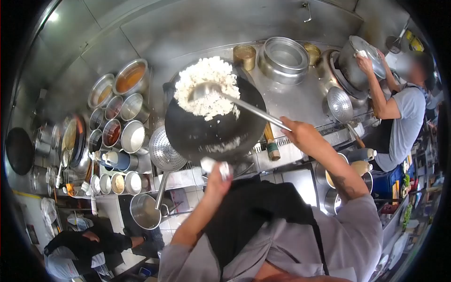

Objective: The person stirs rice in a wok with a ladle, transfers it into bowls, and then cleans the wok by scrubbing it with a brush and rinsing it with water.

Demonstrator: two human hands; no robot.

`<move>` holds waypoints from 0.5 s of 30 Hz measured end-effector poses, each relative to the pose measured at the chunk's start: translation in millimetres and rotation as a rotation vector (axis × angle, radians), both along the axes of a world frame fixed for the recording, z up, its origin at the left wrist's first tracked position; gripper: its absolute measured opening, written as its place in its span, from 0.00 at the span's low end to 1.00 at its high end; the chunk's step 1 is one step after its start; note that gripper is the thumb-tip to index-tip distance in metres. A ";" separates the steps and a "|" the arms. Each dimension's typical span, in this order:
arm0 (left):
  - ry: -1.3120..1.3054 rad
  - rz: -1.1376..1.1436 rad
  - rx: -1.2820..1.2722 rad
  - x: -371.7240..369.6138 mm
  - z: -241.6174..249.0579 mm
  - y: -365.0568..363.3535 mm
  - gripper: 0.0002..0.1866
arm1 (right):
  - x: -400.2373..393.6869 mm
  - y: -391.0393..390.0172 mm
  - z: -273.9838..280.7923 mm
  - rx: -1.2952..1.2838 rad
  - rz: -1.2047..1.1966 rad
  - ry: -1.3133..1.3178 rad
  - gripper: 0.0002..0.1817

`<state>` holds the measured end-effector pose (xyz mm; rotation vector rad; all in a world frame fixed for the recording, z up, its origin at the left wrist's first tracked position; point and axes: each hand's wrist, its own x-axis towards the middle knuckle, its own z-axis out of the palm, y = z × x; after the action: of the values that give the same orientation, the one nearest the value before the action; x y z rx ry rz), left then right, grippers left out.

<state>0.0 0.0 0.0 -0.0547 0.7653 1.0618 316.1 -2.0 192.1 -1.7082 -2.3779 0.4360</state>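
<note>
In front of me a large black wok (206,134) is tilted, and a heap of white rice (199,73) lies against its far side. A smaller streak of grains sticks near the wok's close edge. My right hand (299,135) is closed around the end of a steel ladle (253,109), whose bowl rests in the rice. My left hand (218,182) is closed on a folded white cloth (211,165) at the wok's near rim. The wok's grip under the cloth is hidden.
Left of the wok, a perforated strainer (167,149) lies beside several metal seasoning pots (133,136). A bamboo-handled brush (272,149) is right of the wok. Steel basins (283,58) stand behind. At right, a co-worker (403,110) holds a large pot (361,61); another person (77,251) is lower left.
</note>
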 end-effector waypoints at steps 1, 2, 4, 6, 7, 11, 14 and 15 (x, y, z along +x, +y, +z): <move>-0.004 0.007 -0.019 3.3 1.6 -10.9 0.10 | 2.5 -10.2 6.6 0.119 0.014 0.098 0.23; 0.090 0.126 -0.162 3.0 3.7 17.2 0.08 | 4.9 -19.2 7.3 0.237 0.024 0.195 0.23; 0.038 0.021 0.001 -29.4 -35.3 94.9 0.04 | -15.1 -6.8 9.3 0.258 -0.015 0.269 0.21; 0.019 -0.035 0.065 -23.6 -51.6 108.0 0.03 | -16.1 -7.8 -5.1 0.252 -0.055 0.329 0.20; 0.076 0.008 0.030 -18.0 -49.8 108.0 0.03 | -15.2 -5.9 -25.3 0.240 -0.086 0.324 0.19; 0.136 0.028 -0.089 -13.1 -39.1 113.0 0.03 | -7.8 14.7 -102.8 -0.010 -0.146 0.327 0.17; 0.149 0.027 -0.116 -9.7 -31.2 110.5 0.03 | -27.7 32.3 -85.4 -0.375 -0.261 0.524 0.17; 0.157 0.027 -0.135 -10.3 -32.4 111.3 0.03 | -34.1 32.8 -68.2 -0.529 -0.358 0.636 0.17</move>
<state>-10.3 111.3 -32.4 -0.0986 0.9802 1.0477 282.0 30.9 124.0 -1.7661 -1.5478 1.3858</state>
